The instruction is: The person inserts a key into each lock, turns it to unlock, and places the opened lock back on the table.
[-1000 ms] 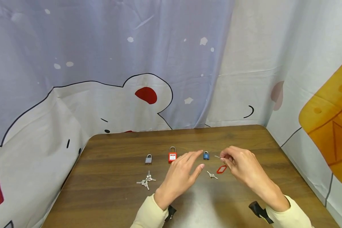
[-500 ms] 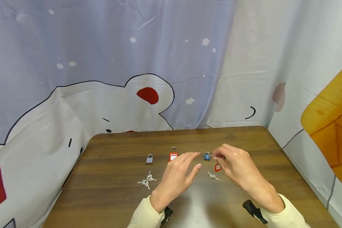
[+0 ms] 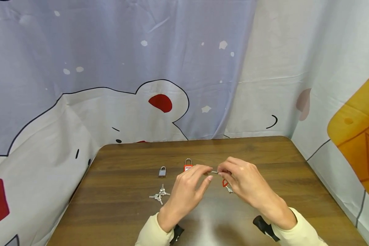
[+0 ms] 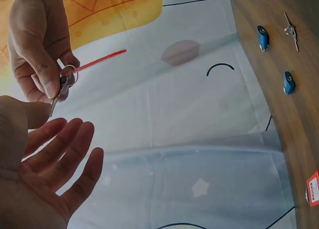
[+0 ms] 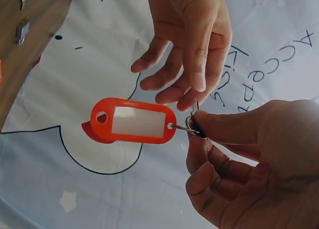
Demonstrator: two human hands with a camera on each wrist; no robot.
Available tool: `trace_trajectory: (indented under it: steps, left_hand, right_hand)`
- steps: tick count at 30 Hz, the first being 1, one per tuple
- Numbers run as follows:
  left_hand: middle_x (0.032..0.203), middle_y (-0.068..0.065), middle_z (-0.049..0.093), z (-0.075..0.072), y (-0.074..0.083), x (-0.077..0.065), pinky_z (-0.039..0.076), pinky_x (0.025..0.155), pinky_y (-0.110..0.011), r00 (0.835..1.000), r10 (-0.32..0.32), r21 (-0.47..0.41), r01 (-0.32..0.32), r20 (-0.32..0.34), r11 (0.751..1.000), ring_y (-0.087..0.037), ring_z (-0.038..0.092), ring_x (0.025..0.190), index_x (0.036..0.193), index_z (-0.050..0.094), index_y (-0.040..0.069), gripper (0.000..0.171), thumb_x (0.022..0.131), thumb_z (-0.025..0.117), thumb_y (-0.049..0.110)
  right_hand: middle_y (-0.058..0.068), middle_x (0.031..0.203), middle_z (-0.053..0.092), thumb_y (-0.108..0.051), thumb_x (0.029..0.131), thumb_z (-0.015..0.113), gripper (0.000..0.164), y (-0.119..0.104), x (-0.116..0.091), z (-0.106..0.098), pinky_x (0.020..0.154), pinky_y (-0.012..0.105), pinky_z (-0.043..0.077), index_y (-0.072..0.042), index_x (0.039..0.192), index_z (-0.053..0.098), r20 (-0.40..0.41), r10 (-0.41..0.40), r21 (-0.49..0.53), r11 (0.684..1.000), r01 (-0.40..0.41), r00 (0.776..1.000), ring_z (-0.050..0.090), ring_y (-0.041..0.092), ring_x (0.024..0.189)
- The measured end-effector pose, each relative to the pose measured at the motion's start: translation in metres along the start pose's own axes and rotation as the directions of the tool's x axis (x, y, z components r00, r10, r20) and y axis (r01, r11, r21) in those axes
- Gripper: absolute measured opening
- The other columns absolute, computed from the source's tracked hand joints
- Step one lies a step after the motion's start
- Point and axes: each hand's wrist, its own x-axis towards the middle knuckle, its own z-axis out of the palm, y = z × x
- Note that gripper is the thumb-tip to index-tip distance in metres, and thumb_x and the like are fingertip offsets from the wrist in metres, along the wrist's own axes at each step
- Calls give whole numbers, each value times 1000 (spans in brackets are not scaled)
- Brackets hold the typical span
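Observation:
My right hand [image 3: 246, 179] pinches a small silver key [image 3: 214, 172] between thumb and curled fingers. From the key's metal ring hangs a red key tag [image 5: 134, 120] with a white label window. My left hand [image 3: 187, 189] faces it with fingers spread and relaxed; its fingertips come right up to the key's tip [image 4: 52, 111]. Two blue padlocks [image 4: 262, 38] show on the table in the left wrist view, hidden behind the hands in the head view. A loose key pair [image 3: 229, 189] lies below the right hand.
On the wooden table [image 3: 117, 212] a silver padlock [image 3: 162, 172] and a red padlock [image 3: 188, 167] stand left of the hands, the red one partly covered. Several silver keys [image 3: 158, 195] lie nearer. A printed curtain [image 3: 110, 68] hangs behind the table.
My right hand has moved left with the key and red tag, bringing the key's tip up to the left fingertips. My left hand has shifted slightly left.

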Motion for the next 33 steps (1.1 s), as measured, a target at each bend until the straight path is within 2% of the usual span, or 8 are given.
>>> trace_trajectory:
  steps: [12,16,21,27,33]
  left_hand:
    - [83,4,66,1,-2,-3,53,72,-18,996,54,-56,-59,-75,997,-7,64,75,92,68,10,5,95,64,13]
    - [80,4,65,0,-2,-3,52,70,-16,994,58,-60,-64,-94,996,-6,62,72,89,68,9,5,93,65,10]
    - [80,5,64,-2,-1,-3,51,71,-14,995,38,-69,-44,-90,997,-5,61,73,89,66,10,6,94,63,9]
    - [81,6,62,-4,0,-5,51,71,-14,997,24,-76,-29,-76,997,-5,61,74,89,64,11,8,95,61,9]
    - [82,5,62,-5,-1,-8,51,73,-14,998,33,-84,-37,-49,996,-5,62,76,90,64,11,9,97,59,11]
  right_hand:
    - [-12,78,61,-1,77,79,19,-3,1,5,61,14,46,-15,84,68,31,-51,43,998,49,998,54,-2,68]
    - [-15,81,62,-7,81,77,16,-1,1,2,61,14,45,-19,87,68,11,-18,103,995,17,1000,55,-3,71]
    - [-14,90,65,-14,90,70,9,6,0,-3,68,15,45,-22,95,69,-10,59,187,981,-56,998,56,-2,78]
    - [-16,100,67,-14,91,69,15,14,-10,6,78,20,51,-22,104,68,85,81,227,969,-98,993,62,-1,90]
    - [-17,101,68,-22,88,74,20,13,-21,21,79,24,52,-25,106,68,143,85,271,955,-122,986,63,-1,93]
